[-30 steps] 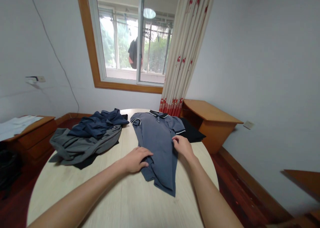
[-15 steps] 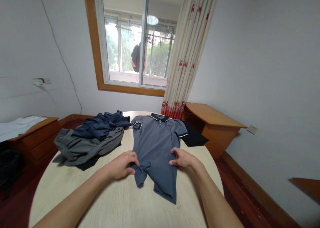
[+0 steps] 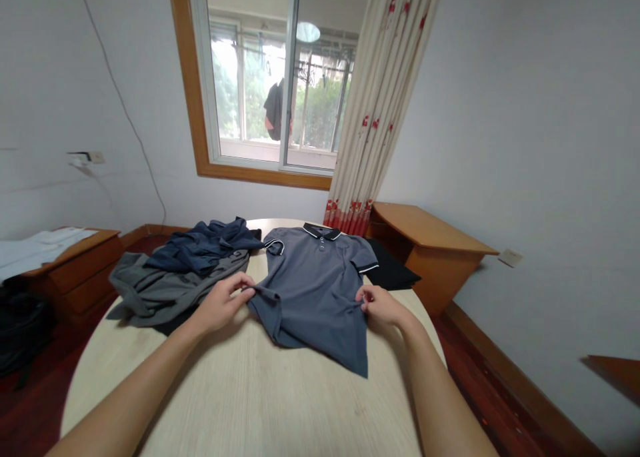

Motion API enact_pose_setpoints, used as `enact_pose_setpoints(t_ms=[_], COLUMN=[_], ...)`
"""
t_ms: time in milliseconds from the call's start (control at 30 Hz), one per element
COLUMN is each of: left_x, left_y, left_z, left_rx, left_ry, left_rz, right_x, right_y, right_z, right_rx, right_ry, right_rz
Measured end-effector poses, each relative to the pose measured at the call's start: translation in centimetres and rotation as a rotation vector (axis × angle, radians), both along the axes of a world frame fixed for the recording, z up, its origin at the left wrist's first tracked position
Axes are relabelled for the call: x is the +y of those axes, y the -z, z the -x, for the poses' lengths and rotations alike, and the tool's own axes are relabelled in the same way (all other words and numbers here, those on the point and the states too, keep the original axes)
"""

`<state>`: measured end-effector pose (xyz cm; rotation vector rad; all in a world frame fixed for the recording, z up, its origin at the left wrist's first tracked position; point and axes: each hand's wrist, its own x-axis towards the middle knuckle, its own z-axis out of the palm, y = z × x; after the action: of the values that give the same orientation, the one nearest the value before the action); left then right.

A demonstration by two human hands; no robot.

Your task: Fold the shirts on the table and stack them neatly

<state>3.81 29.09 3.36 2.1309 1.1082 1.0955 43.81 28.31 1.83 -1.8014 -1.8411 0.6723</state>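
Note:
A grey-blue polo shirt [image 3: 315, 283] with a black, white-edged collar lies front up on the round pale table [image 3: 225, 390], its collar toward the window. My left hand [image 3: 225, 302] pinches the shirt's lower left side, where the cloth is lifted and folded over. On the opposite side my right hand [image 3: 381, 305] grips the shirt's edge between thumb and fingers. The bottom right corner of the shirt lies spread toward me.
A dark blue garment [image 3: 203, 247] rests on a crumpled grey one [image 3: 150, 290] at the table's left. Black folded cloth [image 3: 393, 267] lies at the right edge. Beyond stand a wooden desk [image 3: 433, 227] and a curtain [image 3: 375, 123].
My left hand has moved left and up, drawing the shirt's lower left side outward. My right hand has shifted slightly right and closed on the edge. The hem now lies farther from me.

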Motion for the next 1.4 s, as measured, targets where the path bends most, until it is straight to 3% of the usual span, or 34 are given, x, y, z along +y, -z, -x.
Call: enact_pose_setpoints(t_ms=[100, 200, 333, 467, 533, 700, 867, 967, 1067, 1200, 1300, 1400], left_x=[0.8, 1.2, 1.3, 1.1, 1.0, 1.2, 1.2, 1.2, 1.3, 1.1, 0.7, 0.4], left_y=[0.0, 0.2, 0.4, 0.8, 1.0, 1.6, 1.9, 2.4, 2.8, 2.7, 2.1, 1.4], left_z=[1.4, 2.1, 2.0, 1.4, 1.1, 1.3, 1.6, 1.6, 1.4, 1.0, 0.5, 0.4], left_rx=[-0.006, 0.028, 0.047, 0.115, 0.134, 0.145, 0.254, 0.343, 0.355, 0.339, 0.326, 0.255], left_ry=[-0.082, -0.118, -0.14, -0.045, 0.001, 0.044, 0.139, 0.203, 0.207, 0.2, 0.143, 0.059], left_rz=[-0.001, -0.009, -0.025, -0.017, 0.003, 0.069, 0.166, 0.14, 0.117, 0.128, 0.159, 0.148], right_x=[0.4, 0.8, 1.1, 1.0, 0.9, 0.4, -0.4, -0.5, -0.2, 0.1, 0.0, -0.3], right_y=[-0.1, 0.1, 0.3, 0.8, 1.0, 1.1, 0.2, 0.1, 0.6, 1.1, 0.8, 0.1], right_z=[-1.3, -1.5, -0.3, 1.6, 2.2, 1.7, 1.2, 1.5, 1.8, 2.7, 3.4, 3.5], right_rx=[-0.019, -0.014, 0.124, 0.435, 0.492, 0.324, 0.172, 0.095, 0.057, 0.01, -0.038, 0.055], right_ry=[0.245, 0.338, 0.218, -0.033, -0.102, -0.107, -0.339, -0.424, -0.422, -0.334, -0.282, -0.272], right_rz=[-0.16, -0.298, -0.411, -0.242, -0.173, -0.101, 0.047, 0.105, 0.092, -0.069, -0.14, -0.154])
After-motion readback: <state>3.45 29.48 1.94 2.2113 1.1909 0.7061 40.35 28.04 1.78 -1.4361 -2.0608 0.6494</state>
